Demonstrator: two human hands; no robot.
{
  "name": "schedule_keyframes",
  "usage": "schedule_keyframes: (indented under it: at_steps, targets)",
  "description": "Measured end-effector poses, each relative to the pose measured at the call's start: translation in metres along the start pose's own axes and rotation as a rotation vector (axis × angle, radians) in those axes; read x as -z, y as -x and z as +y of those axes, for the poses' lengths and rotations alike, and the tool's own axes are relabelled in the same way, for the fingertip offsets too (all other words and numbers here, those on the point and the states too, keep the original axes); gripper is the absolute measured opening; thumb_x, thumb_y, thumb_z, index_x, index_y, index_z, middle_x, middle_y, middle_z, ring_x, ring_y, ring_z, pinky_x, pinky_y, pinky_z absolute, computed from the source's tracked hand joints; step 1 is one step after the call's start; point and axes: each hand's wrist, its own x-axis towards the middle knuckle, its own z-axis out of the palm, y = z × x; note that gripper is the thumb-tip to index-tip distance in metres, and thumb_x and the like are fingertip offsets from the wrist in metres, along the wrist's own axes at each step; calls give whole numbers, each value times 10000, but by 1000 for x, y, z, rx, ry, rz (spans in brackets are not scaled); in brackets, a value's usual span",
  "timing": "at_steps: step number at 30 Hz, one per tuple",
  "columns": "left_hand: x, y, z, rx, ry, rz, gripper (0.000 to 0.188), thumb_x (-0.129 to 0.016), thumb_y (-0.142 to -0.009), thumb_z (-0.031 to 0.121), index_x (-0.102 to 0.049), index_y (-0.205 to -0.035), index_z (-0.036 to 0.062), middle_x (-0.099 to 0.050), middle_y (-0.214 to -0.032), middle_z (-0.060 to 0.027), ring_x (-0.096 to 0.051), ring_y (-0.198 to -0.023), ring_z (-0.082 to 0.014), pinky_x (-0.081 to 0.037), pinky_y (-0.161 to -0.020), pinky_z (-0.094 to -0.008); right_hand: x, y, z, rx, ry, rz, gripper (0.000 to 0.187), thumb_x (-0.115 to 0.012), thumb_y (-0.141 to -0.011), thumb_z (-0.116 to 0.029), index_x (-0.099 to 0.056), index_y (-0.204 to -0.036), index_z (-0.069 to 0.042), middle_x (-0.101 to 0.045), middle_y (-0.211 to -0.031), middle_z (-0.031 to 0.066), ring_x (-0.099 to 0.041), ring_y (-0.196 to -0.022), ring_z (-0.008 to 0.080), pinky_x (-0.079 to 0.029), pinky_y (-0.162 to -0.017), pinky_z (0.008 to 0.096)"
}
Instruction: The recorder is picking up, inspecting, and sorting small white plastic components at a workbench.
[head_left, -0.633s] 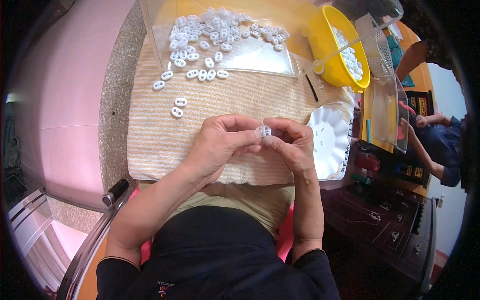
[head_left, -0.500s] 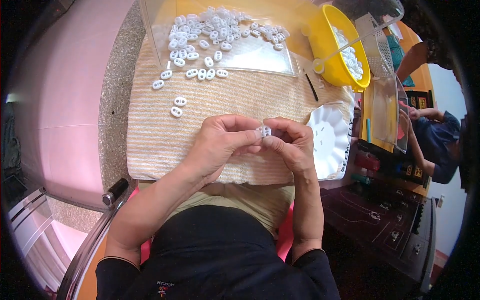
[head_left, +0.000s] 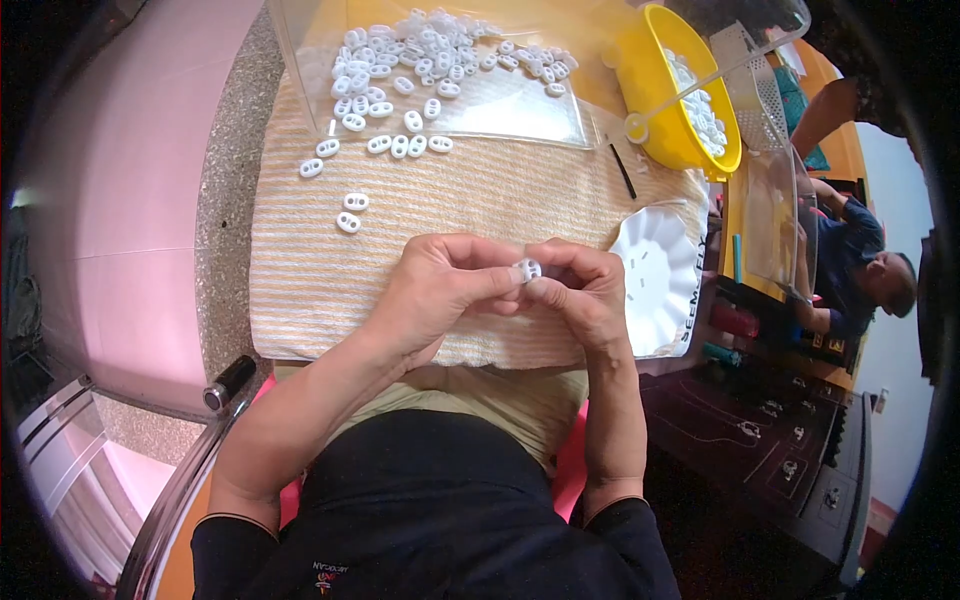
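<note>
Over the near part of the striped towel point(head_left: 470, 205), my left hand point(head_left: 425, 295) and my right hand point(head_left: 585, 290) meet. Between the thumbs and fingertips of both is a small white oval cord lock point(head_left: 530, 269) with two holes; the fingers partly cover it. Two similar cord locks point(head_left: 351, 212) lie on the towel ahead of my left hand, with several more farther off. Beside my right hand stands a white scalloped dish point(head_left: 660, 310) with a few tiny slivers in it.
A heap of white cord locks point(head_left: 420, 50) lies partly on a transparent plastic sheet at the back. A yellow basin point(head_left: 650, 125) holding white pieces stands far right, near a thin black stick point(head_left: 622, 172). Another person point(head_left: 850, 260) sits at a table on the right.
The held cord lock has turned slightly between my fingertips, and both hands stay in nearly the same place. The person at the right has leaned, and their head has come into view.
</note>
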Motion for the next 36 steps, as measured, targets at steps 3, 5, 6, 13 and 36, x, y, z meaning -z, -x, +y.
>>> schedule_keyframes:
  at_steps: [3,5,6,13,36]
  targets:
    - [-1,0,0,-2,-22,-3,149,-686,-830,19,-667,-974,-14,-685,-868,-89,-664,-731,-143,-574,-677,-255,-1,1,0,-3,-12,-3,288,-714,-782,56,-650,-1063,50,-671,-981,104,-653,-876,162,-536,-792,264]
    - [0,0,0,-4,-31,-1,151,-689,-829,21,-668,-974,-14,-685,-867,-90,-664,-731,-143,-574,-678,-255,-1,1,-1,-15,-19,-1,289,-718,-778,55,-651,-1059,51,-670,-978,104,-652,-879,162,-534,-798,265]
    - [1,-1,-1,-2,-29,-12,151,-692,-829,25,-664,-973,-12,-685,-877,-91,-664,-735,-144,-575,-680,-256,-1,1,-1,-19,-12,0,291,-720,-776,52,-651,-1059,50,-670,-979,102,-652,-879,160,-532,-799,264]
    - [1,-1,-1,15,2,-31,149,-697,-833,35,-633,-963,0,-677,-911,-86,-664,-759,-139,-578,-689,-256,1,3,1,1,7,9,298,-731,-777,37,-652,-1064,41,-676,-984,87,-649,-878,143,-531,-796,259]
    - [3,-3,-6,78,216,-239,109,-717,-849,100,-628,-884,49,-651,-863,-38,-639,-798,-120,-558,-717,-246,-9,2,5,198,-110,-40,312,-804,-730,-94,-679,-998,5,-596,-997,110,-561,-913,182,-462,-794,284]
